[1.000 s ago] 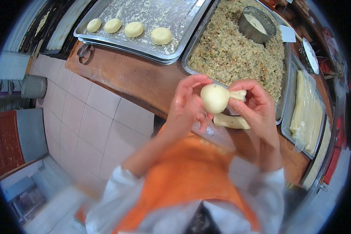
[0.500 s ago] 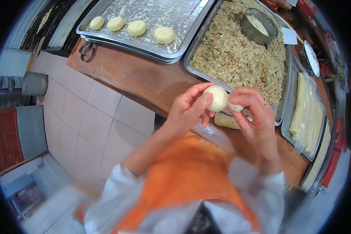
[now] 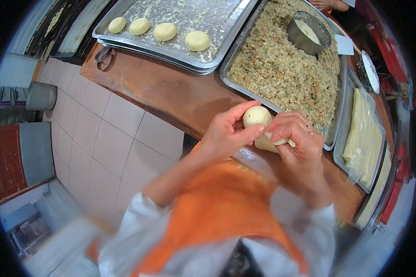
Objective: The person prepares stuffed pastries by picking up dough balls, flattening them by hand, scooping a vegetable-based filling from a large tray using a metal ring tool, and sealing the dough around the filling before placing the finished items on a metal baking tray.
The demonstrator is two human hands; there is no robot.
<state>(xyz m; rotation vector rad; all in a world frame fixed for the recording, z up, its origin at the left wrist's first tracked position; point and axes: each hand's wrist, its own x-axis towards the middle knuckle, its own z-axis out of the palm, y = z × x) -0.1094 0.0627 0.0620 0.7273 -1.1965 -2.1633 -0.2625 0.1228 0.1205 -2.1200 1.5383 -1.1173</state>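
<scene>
My left hand (image 3: 229, 131) is closed round a smooth, pale dough ball (image 3: 257, 116), thumb across its near side. My right hand (image 3: 296, 136) pinches a tail of dough at the ball's right side, fingers curled. Below the hands, a thick dough piece (image 3: 265, 144) lies on the wooden table (image 3: 171, 92), partly hidden by my fingers. Just beyond is a metal tray (image 3: 249, 95) heaped with crumbly, speckled filling (image 3: 282, 64). A round metal ring (image 3: 308, 33) with pale crumbs inside sits in the filling.
At the far left, stacked metal trays (image 3: 171, 56) hold several flattened dough rounds (image 3: 197, 41) on scattered flour. Two metal rings (image 3: 104, 59) lie by the table's left edge. To the right, a tray holds dough strips under plastic (image 3: 359, 138). Another person's hand (image 3: 330, 4) shows at the top.
My right hand has turned and closed in against the ball, and my left thumb has slid lower across it. The view has shifted slightly.
</scene>
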